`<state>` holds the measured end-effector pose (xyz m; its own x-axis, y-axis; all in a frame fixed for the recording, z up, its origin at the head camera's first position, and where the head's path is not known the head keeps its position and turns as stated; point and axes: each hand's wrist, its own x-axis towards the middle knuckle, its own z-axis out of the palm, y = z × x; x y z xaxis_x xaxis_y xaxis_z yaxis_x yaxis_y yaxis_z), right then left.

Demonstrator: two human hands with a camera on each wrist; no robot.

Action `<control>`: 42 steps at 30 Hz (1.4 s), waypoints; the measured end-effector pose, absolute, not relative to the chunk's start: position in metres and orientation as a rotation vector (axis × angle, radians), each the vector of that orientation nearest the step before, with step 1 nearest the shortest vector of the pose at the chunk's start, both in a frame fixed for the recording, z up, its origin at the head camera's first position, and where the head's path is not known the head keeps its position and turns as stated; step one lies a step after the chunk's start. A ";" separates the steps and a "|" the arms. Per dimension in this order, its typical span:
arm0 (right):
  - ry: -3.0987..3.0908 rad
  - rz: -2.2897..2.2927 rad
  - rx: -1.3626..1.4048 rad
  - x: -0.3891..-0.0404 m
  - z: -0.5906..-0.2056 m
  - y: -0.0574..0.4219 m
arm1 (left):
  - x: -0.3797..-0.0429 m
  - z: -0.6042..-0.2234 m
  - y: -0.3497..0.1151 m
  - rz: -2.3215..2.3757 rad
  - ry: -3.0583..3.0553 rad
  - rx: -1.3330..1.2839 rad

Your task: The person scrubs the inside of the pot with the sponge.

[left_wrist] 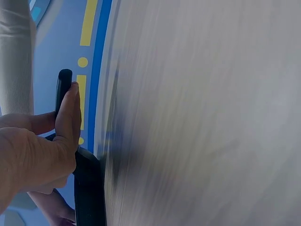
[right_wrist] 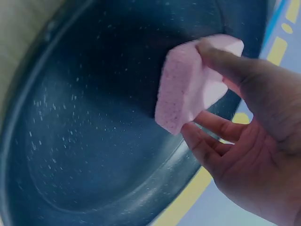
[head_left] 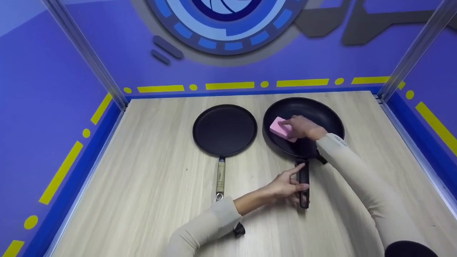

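A deep black frying pan (head_left: 307, 105) lies at the right of the table, its handle (head_left: 304, 173) pointing toward me. My left hand (head_left: 284, 185) holds that handle from the left, thumb and fingers on either side of it and the index finger stretched toward the pan. Inside the pan, my right hand (head_left: 302, 126) pinches a pink sponge (head_left: 280, 127) between thumb and fingers, over the left part of the cooking surface. In the right wrist view the sponge (right_wrist: 181, 89) is tilted, and small water drops dot the dark pan floor (right_wrist: 84, 132).
Left of the frying pan lies a flat black crepe pan (head_left: 225, 130) with a wooden handle (head_left: 221, 178). A small black piece (head_left: 239, 229) shows beside my left sleeve. Blue walls (head_left: 228, 76) enclose the wooden table (head_left: 153, 171) at the back and both sides.
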<state>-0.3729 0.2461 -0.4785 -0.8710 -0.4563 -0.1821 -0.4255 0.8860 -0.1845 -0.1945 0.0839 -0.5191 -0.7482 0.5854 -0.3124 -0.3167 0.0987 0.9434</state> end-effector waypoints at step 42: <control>2.873 -0.539 0.069 -0.310 -0.451 0.445 | -0.197 -0.518 0.097 1.730 1.706 0.291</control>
<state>-0.3097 0.4448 -0.4513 -0.9752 0.0059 -0.2211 0.0856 0.9318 -0.3528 -0.1965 0.0974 -0.5182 -0.7436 0.5990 -0.2971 -0.3054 0.0911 0.9479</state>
